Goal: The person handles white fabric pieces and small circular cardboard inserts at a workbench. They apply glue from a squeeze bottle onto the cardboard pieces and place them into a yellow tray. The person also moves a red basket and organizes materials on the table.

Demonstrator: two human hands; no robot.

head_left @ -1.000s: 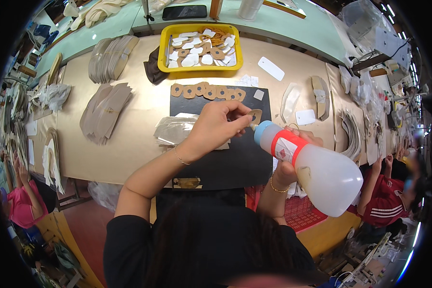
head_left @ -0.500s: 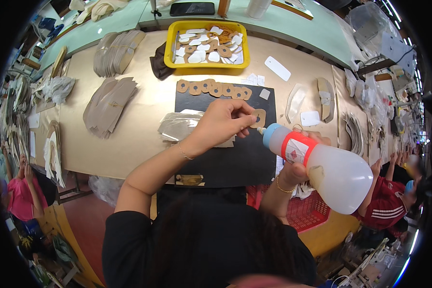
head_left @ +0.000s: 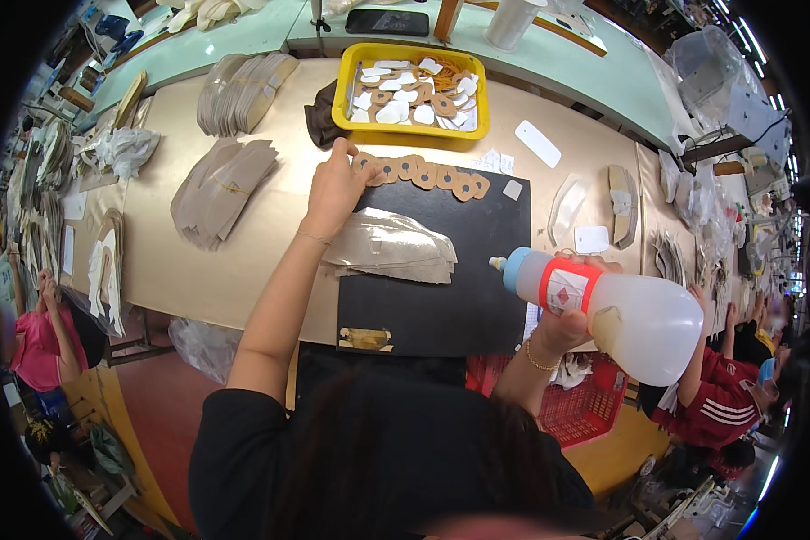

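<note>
My right hand (head_left: 571,310) is wrapped round a translucent white squeeze bottle (head_left: 648,328) with a blue cap and red band. The bottle lies tilted almost level, its nozzle pointing left over the black mat (head_left: 423,319). My left hand (head_left: 337,184) is at the left end of a row of small tan cut-outs with dark centres (head_left: 425,175). Its fingertips pinch a tan piece there, partly hidden by the fingers. Below that hand, glossy beige curved panels (head_left: 396,243) lie stacked on the mat.
Beyond the mat stands a yellow tray (head_left: 414,132) of white and tan pieces. Stacks of beige panels (head_left: 220,191) lie to the left. White cards (head_left: 538,144) and a banded bundle (head_left: 621,207) are on the right. A red basket (head_left: 594,405) sits below the table edge.
My left hand has moved left from the bottle's nozzle to the end of the row, uncovering the beige panels. My right hand still holds the bottle, now apart from the tan piece.
</note>
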